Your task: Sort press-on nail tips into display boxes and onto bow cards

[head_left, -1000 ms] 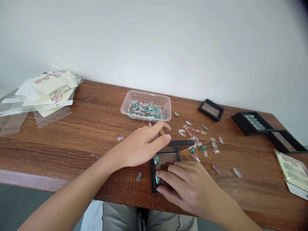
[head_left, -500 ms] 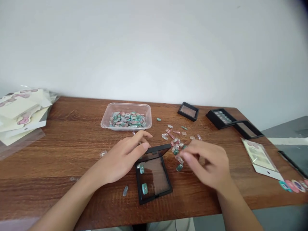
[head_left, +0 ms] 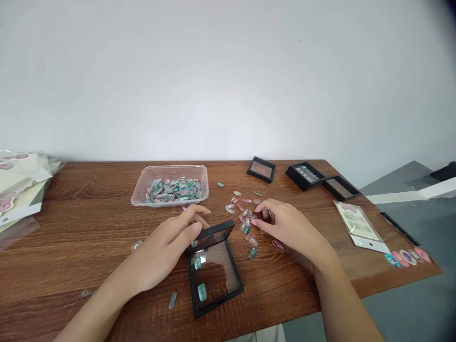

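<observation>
My left hand (head_left: 162, 251) has its thumb and fingers at the raised lid of a black windowed display case (head_left: 217, 300), tilting it up at the left corner. Inside the case lie teal press-on nails (head_left: 202, 292), spaced along its left side. My right hand (head_left: 288, 228) is over a scattered pile of press-on nails (head_left: 245, 227) in pink, clear and green. Its thumb and forefinger are curled close together at the pile; what is between them is too small to make out. A green nail (head_left: 252, 252) and a pink nail (head_left: 278, 245) lie nearby.
A clear plastic tub (head_left: 170, 199) of mixed nails stands behind. Black cases (head_left: 261, 169) sit along the back right, one open with nails (head_left: 307, 175). Bagged cards (head_left: 21, 190) are stacked at left. Another bagged card (head_left: 361, 225) and round stickers (head_left: 408, 257) lie at right.
My right hand has lifted out of the case and moved right to the loose nails, where its fingers draw in. My left hand stays at the lid. The view has swung right.
</observation>
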`<state>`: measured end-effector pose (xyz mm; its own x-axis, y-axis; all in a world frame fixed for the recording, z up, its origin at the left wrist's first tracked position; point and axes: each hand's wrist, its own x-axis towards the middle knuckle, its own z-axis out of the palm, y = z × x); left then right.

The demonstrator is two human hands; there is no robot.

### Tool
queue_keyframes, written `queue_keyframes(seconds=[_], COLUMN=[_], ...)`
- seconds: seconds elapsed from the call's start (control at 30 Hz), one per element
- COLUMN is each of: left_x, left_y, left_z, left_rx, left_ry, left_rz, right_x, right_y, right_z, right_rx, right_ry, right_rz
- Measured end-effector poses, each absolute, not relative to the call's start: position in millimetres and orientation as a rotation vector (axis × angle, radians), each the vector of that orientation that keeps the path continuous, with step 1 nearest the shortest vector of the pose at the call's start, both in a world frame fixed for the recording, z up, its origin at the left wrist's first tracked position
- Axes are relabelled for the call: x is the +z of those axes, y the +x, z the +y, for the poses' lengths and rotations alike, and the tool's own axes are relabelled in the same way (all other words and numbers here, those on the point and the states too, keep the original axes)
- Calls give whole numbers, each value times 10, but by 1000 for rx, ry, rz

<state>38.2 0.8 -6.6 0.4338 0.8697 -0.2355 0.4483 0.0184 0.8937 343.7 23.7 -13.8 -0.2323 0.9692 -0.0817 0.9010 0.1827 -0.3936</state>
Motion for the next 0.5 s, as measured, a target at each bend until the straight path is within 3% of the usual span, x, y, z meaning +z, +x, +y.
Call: queue_keyframes(seconds=[0.5], left_x=[-45], left_y=[395], left_z=[9], left_rx=[482], left_ry=[1616], left_rz=[1184], right_x=[-217], right_y=[3499], right_z=[237], right_rx=[558], right_ry=[-1620], right_rz=[-2351])
